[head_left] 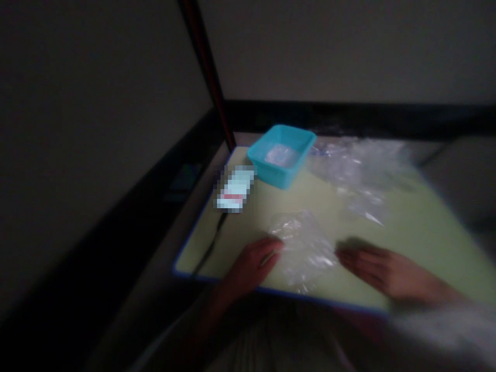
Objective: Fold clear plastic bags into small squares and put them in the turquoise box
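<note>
A clear, crinkled plastic bag lies near the front edge of the table. At its left edge is my left hand, thumb and fingers brought together on the plastic. To the right, my right hand rests low over the table with its fingers stretched out side by side. Its fingertips reach the bag's right edge; whether they touch it is too blurred to tell. Behind the bag stands a turquoise plastic basket with a pale, flat clear packet inside.
More clear plastic bags lie in a loose heap at the back right. A lit phone, blurred out, lies on the left with a dark cable running to the front edge. The yellowish tabletop has a blue rim, and walls stand behind and left.
</note>
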`<state>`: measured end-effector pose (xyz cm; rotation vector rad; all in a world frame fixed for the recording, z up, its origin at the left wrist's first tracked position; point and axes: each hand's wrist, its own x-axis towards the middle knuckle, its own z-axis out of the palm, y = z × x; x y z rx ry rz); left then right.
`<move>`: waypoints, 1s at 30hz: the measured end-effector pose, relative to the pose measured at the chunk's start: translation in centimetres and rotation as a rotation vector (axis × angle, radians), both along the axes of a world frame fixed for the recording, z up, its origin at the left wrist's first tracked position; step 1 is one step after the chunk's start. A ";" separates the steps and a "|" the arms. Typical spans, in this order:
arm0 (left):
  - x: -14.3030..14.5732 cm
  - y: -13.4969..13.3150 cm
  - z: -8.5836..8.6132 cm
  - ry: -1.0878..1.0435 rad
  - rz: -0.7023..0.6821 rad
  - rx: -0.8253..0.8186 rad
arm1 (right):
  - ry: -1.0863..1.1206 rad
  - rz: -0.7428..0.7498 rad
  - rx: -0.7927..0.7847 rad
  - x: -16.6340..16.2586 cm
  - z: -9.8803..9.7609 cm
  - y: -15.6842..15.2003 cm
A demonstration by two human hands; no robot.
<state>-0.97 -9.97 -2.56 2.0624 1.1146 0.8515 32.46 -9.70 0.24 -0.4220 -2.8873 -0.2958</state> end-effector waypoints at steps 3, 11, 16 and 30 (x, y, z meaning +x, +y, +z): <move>0.0 0.1 -0.1 -0.011 -0.015 0.015 | -0.042 -0.005 0.037 0.1 0.3 -0.2; 0.1 0.0 0.1 -0.006 -0.024 -0.009 | -0.053 -0.020 -0.019 -0.8 0.5 -0.1; 0.1 0.1 0.2 0.005 -0.018 0.003 | -0.016 0.008 0.014 -0.7 -0.3 0.2; 0.1 0.2 0.2 0.002 -0.016 -0.012 | 0.123 -0.094 -0.062 -1.2 -0.5 0.6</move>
